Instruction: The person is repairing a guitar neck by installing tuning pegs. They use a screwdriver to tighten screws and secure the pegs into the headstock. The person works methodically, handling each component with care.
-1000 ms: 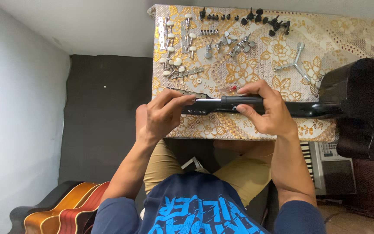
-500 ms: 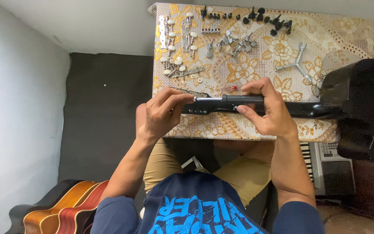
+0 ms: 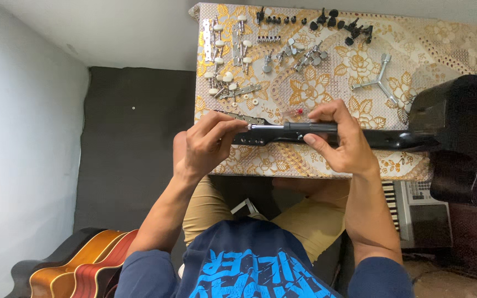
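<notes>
Left hand [image 3: 202, 146] now pinches a silver shaft [image 3: 266, 126] newly showing; right hand [image 3: 340, 138] still grips the black guitar neck [image 3: 382, 138]

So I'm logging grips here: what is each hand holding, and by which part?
The right hand grips a black tool by its handle. The left hand pinches the tool's metal tip at the black guitar's headstock.

Single head-worn camera, looking steeply down from close above, over lap and cloth-covered table [image 3: 448, 38]
</notes>
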